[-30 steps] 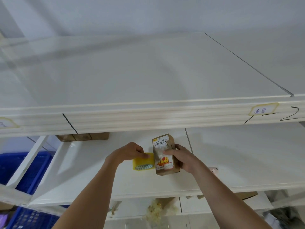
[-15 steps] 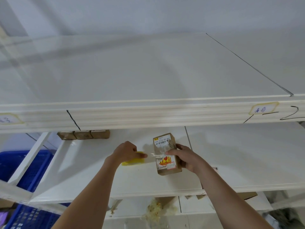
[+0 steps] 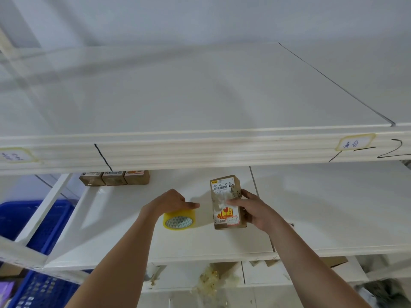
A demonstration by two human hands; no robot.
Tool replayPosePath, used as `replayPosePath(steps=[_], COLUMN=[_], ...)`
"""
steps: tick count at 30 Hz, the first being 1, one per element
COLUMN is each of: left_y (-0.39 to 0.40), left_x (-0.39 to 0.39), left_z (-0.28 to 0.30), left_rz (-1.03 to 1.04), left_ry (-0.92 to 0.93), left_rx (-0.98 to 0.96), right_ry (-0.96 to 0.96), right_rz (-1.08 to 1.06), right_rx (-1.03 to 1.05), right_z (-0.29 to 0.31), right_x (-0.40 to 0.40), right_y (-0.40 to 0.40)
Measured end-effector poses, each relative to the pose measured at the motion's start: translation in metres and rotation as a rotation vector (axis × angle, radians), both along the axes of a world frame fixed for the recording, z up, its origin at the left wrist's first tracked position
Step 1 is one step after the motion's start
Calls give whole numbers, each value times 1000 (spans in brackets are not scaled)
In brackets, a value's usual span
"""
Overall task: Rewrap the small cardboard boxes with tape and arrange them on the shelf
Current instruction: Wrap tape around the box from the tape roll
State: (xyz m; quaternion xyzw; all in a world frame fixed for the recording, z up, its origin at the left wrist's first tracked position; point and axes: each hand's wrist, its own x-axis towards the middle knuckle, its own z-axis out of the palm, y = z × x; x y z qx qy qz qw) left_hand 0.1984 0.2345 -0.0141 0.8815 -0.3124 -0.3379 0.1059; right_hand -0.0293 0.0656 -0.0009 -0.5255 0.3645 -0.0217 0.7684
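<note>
— Where's the box?

— The cardboard box (image 3: 226,203) sits on the shelf (image 3: 111,218), my right hand (image 3: 251,210) clamped around it. At its nine o'clock, my left hand (image 3: 169,202) curls over the tape roll (image 3: 179,221).

— Advice?

— I'd pin the box firm and pull tape taut.
</note>
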Motion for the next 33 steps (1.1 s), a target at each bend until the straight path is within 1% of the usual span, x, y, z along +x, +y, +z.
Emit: replayPosePath(steps=[3,10,13,16,21,24,27,29,33], left_y=[-2,-9,-12,-16,-17,-15,-12,-11,-16], left_x=[-1,-9,-15,-24,-25,-22,-20,-22,-31], left_z=[-2,6,9,12,18,17,13,12,11], left_rz=[18,-19,-51,-74,-45,-29,-18,-18,-62], left_ry=[2,-25,-11,30,114,121,45,24,-51], left_rx=[-23,-13,-15,-19,-115,-165,-180,-180,-155], right_ry=[-46,-112,-143,-134,-191,-191,-90,-15,138], right_rz=[14,27,32,4,-103,-110,-132,-111,6], right_rx=[26,81,111,149,298,338,280,166,-67], right_z=[8,10,9,9,13,8,4,4,3], right_x=[-2,-5,-5,-4,-6,-2,5,10,19], right_y=[3,11,14,20,23,22,24,27,36])
